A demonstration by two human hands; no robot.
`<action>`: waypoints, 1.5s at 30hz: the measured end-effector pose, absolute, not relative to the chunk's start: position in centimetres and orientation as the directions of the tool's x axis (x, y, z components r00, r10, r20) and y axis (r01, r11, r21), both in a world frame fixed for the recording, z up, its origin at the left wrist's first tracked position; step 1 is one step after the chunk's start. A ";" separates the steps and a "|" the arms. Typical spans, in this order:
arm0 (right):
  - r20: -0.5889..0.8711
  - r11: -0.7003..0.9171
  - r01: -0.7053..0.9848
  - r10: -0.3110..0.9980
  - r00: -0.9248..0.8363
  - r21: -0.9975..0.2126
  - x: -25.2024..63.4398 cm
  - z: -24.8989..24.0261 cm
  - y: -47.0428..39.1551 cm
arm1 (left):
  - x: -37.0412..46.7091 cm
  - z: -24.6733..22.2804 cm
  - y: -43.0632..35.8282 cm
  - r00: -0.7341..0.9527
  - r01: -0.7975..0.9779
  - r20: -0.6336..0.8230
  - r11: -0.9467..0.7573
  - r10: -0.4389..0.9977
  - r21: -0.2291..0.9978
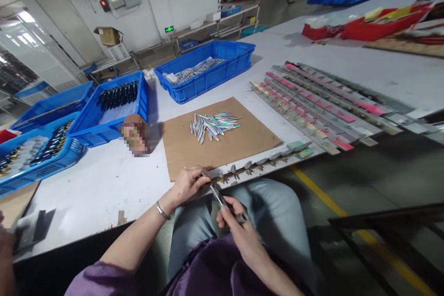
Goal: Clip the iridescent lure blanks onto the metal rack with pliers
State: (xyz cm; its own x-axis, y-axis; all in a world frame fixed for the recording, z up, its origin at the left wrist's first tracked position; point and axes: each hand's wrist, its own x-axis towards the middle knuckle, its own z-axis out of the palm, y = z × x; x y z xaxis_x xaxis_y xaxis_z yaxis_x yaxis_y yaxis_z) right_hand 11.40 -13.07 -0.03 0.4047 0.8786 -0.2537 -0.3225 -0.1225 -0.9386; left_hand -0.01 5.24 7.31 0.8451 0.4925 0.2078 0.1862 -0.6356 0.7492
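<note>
My left hand (pixel 187 185) pinches a small shiny lure piece (pixel 204 174) at the table's front edge, at the left end of a long strip (pixel 263 163) carrying several grey pieces. My right hand (pixel 233 216) grips metal pliers (pixel 218 195) over my lap, their tip pointing up at the piece held by the left hand. A pile of several iridescent lures (pixel 212 125) lies on a brown cardboard sheet (pixel 243 141) just beyond my hands.
Blue bins stand behind: one with shiny lures (pixel 208 69), one with dark pieces (pixel 114 104), others at far left (pixel 38 152). Rows of long strips with pink tags (pixel 319 101) lie to the right. A blurred object (pixel 135 135) sits beside the cardboard. Red trays (pixel 374 25) far right.
</note>
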 end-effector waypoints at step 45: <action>-0.447 -0.208 -0.657 0.868 0.217 -0.724 12.5 -1.2 -12.9 | 0.3 6.6 4.5 0.879 0.238 0.202 -0.764 0.432 0.600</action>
